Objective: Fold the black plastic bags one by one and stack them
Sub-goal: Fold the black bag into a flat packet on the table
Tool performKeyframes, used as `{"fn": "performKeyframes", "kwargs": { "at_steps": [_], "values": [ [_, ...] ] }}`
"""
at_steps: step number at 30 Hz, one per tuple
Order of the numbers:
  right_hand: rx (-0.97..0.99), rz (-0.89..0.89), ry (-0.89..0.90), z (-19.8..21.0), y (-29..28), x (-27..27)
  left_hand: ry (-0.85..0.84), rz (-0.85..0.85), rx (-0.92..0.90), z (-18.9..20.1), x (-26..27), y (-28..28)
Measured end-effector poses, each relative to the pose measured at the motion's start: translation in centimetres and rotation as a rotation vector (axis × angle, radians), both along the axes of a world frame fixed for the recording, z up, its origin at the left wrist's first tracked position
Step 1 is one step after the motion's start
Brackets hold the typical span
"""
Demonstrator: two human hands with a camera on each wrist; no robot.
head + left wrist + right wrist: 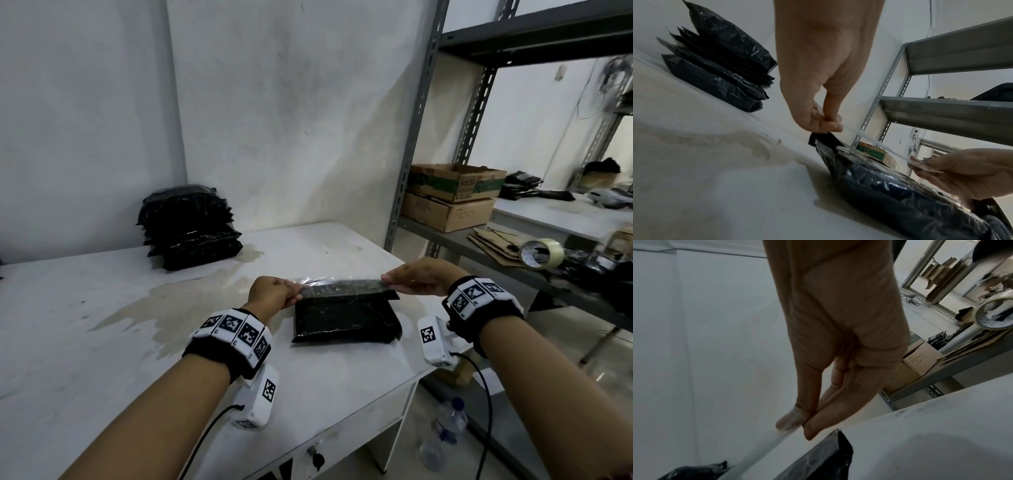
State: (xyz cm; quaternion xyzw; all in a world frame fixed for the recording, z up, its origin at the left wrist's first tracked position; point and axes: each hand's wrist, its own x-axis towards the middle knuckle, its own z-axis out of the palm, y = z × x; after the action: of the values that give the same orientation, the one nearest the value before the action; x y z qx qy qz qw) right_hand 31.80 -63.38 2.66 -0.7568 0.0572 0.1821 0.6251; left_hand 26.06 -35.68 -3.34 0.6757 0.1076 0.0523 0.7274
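While a black plastic bag (pixel 346 317) is lying flat on the white table (pixel 102 308) near its right edge, both hands are holding up the clear flap (pixel 342 285) along the bag's far side. The left hand (pixel 272 296) is pinching the left end of that flap between thumb and curled fingers (pixel 819 125), and the right hand (pixel 423 277) is pinching the right end between thumb and straighter fingers (pixel 818 418), so the flap is stretching taut between them just above the bag. The two hands are sitting apart, one at each far corner of the bag. Farther off on the left, in the corner by the wall, a stack of folded black bags (pixel 190 228) is resting on the same table, well apart from the bag in hand. To the right, a grey metal shelf (pixel 479 240) is carrying cardboard boxes (pixel 452 195) and a roll of clear tape (pixel 541 253). A plastic bottle (pixel 448 428) is standing on the floor beside the table.
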Motion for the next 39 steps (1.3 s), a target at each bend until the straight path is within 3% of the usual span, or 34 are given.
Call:
{"fn": "performKeyframes", "kwargs": {
  "at_steps": [11,20,32,39],
  "values": [
    [-0.231,-0.023,-0.119,-1.3,-0.2,0.2,0.119,0.015,0.100,-0.1,0.5,-0.5],
    [-0.277,0.031,-0.081,-1.5,0.1,0.1,0.200,0.061,0.172,0.2,0.6,-0.5],
    [-0.264,0.045,-0.104,-1.5,-1.4,1.1,0.047,-0.006,0.332,2.3,0.3,-0.8],
    [-0.337,0.033,-0.046,-1.4,-1.8,0.8,0.034,0.008,0.248,2.5,0.6,-1.0]
  ]
}}
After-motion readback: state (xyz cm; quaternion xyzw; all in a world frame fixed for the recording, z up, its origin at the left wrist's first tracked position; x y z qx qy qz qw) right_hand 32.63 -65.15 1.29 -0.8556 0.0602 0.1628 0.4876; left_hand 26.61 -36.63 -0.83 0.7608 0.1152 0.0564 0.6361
